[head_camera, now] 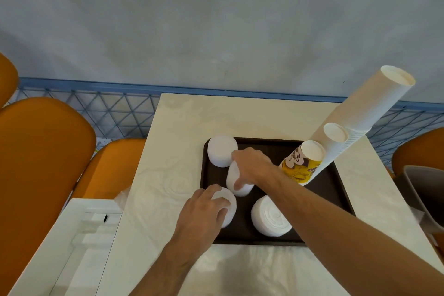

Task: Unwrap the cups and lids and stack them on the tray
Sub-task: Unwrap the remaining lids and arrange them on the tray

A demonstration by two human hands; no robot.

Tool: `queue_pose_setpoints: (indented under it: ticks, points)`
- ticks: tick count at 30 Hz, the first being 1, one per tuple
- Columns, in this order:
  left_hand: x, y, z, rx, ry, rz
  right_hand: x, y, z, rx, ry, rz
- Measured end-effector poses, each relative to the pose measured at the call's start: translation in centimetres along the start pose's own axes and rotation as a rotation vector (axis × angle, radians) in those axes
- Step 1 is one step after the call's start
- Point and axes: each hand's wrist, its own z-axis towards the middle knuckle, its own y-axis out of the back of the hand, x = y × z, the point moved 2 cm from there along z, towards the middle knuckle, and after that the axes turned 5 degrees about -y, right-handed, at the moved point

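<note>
the left hand point(206, 209) is seen nearest the camera, its fingers curled over the top of a short white lid stack point(227, 209) at the near left of the dark tray point(336, 190); the stack is gripped from above, directly under the fingertips. just right of those fingers a second lid stack point(270, 216) is noted, standing free and touched by neither hand. beyond the left fingers, the right hand point(249, 166) is laid over a third lid stack point(236, 181), thumb on its near face and fingers wrapped across the top; this stack appears tilted, its long axis running away from the thumb toward the far left, though the hand hides much of it. a fourth lid stack point(222, 150) lies just beyond the right fingertips, touching or nearly so; which cannot be told. the right hand is judged nearer to it, and the coming move turns on that small gap. to the right of the right wrist, a yellow printed cup stack point(304, 163) and two tall white cup stacks point(365, 113) are seen leaning on the tray's far right corner. the tray rests on a pale table point(182, 127). orange chairs point(40, 151) stand at both sides, with blue mesh fencing point(108, 108) and a grey wall point(216, 19) farthest off.
</note>
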Motion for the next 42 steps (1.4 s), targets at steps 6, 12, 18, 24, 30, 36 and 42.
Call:
queue_pose_setpoints:
  ticks: [6,12,18,24,30,36,42]
  points:
    - [-0.2,0.6,-0.7,-0.012,-0.004,0.019,2.9,-0.2,-0.5,-0.051,0.082,0.041]
    - [-0.1,0.8,-0.4,-0.075,0.039,-0.021,3.6,0.5,-1.4,-0.091,0.13,0.191]
    - [-0.3,1.6,1.9,-0.136,0.066,-0.024,0.8,2.6,-5.1,-0.254,0.095,0.321]
    - [-0.3,0.1,4.4,0.119,0.076,0.099,-3.6,-2.0,-9.7,-0.184,-0.038,0.218]
    - [-0.1,0.0,4.7,0.168,0.076,0.17,-5.4,-7.2,-11.3,-0.052,-0.168,0.164]
    - [0.1,-0.2,4.6,0.179,0.077,0.16,-4.9,-8.7,-9.9,-0.113,-0.143,0.179]
    - [0.3,-0.4,4.5,0.172,0.08,0.15,-3.3,-8.7,-7.4,-0.176,-0.07,0.154]
